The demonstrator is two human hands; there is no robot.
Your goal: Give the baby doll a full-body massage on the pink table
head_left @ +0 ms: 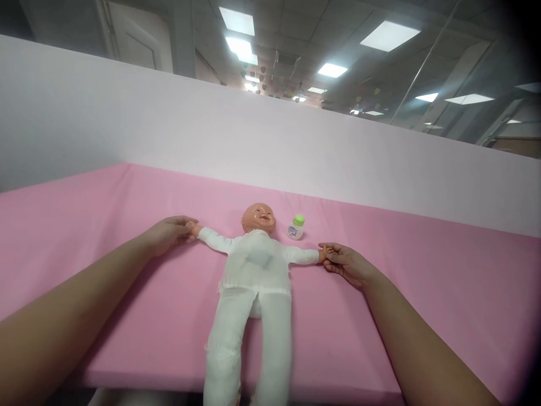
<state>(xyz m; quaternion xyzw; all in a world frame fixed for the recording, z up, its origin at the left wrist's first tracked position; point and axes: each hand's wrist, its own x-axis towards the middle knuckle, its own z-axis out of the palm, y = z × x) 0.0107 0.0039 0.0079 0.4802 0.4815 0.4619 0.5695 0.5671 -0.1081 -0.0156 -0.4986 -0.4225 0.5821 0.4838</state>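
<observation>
A baby doll (257, 265) with a white cloth body lies on its back, its arms stretched out to both sides. My left hand (173, 234) is closed around the doll's hand on the left. On the other side, my right hand (349, 265) grips the doll's other hand between thumb and fingers. Beside the doll's head stands a small clear bottle (296, 228) with a green cap, touched by neither hand. The doll's lower legs reach past the near edge and out of view.
A pink cover (169, 316) spreads under the doll, with its near edge low in the view. Behind it rises a white partition (253, 135). Above that, glass panels (439, 73) and ceiling lights show.
</observation>
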